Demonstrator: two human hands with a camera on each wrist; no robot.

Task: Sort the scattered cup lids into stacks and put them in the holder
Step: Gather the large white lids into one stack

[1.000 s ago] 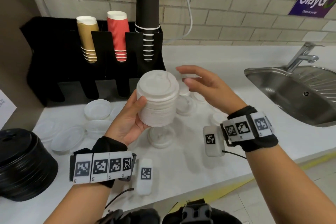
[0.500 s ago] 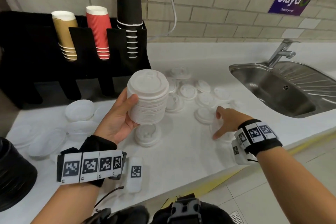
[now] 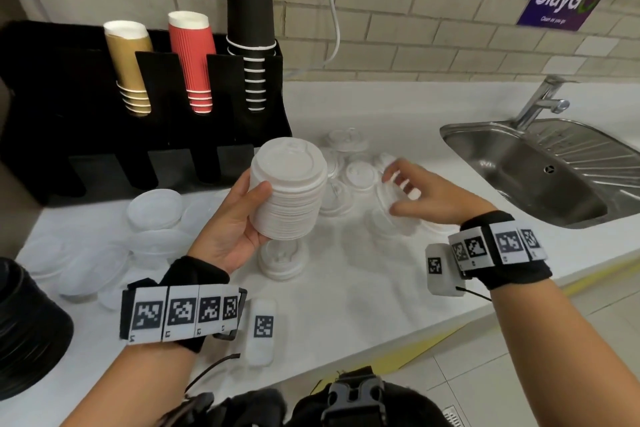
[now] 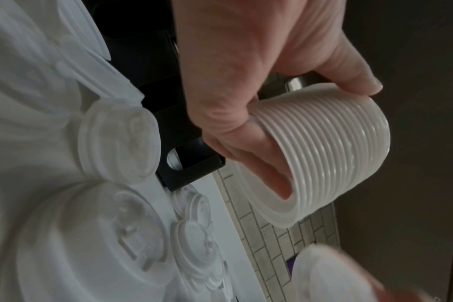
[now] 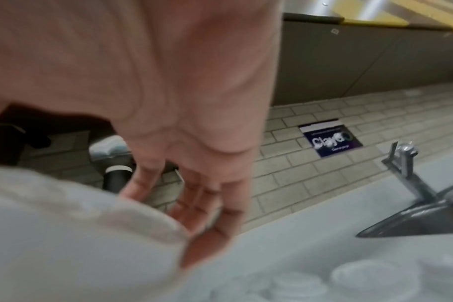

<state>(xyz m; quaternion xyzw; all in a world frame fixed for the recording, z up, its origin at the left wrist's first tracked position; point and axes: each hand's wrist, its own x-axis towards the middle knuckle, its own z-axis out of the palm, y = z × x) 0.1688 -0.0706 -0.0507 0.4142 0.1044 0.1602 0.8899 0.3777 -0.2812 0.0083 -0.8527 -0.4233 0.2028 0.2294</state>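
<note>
L hand (image 3: 239, 218) – fingers + thumb curled round side of white lid stack (image 3: 289, 189), held clear of the counter (image 3: 346, 305), centre of frame. L wrist view: ridged rims nested tight, thumb on top edge, fingers underneath.

R hand (image 3: 426, 198) – right of centre, above the loose lids; blurred. Looks like a single white lid (image 3: 389, 189) held betw. thumb and spread fingers; R wrist view shows a white rim against the fingertips, too smeared to confirm a firm pinch.

Step in hand, as I judge it: collecting phase – one more lid going onto the stack. Next move needs lid turned same way up as the stack, centred over its top, pressed till it nests; L hand steadies.

Outward: loose white lids (image 3: 358, 173) clustered just behind/right of stack; another short lid pile (image 3: 282, 258) on counter below it. Clear flat lids (image 3: 154, 208) at left. Black holder (image 3: 221, 135) upper left, cups in its upper slots; its lower bays look dark, contents not readable. Black lid pile (image 3: 27, 322) at lower left edge. Sink (image 3: 554, 170) right.
</note>
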